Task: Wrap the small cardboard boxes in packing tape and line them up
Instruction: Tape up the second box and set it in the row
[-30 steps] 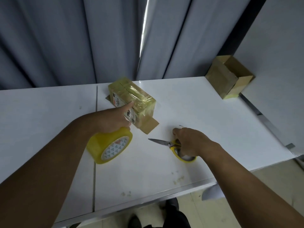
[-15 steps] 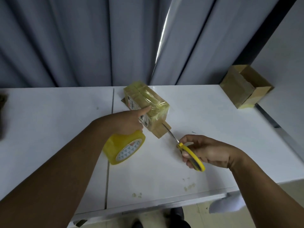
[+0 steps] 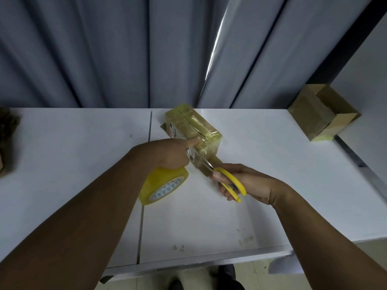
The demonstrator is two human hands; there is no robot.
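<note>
A small cardboard box wrapped in yellowish tape lies on the white table, its near flap sticking out. My left hand grips a yellow tape roll and its forefinger presses on the box's near end. My right hand holds yellow-handled scissors, whose blades reach the stretch of tape between roll and box, close beside my left hand. A second taped box stands at the table's far right corner.
Grey curtains hang right behind the table. A dark object shows at the left edge. A seam runs through the tabletop. The near table edge is close, with the floor and my shoes below.
My right hand lifted the scissors off the table and brought them left and forward to the box's near end. My left hand stayed on the roll and box.
</note>
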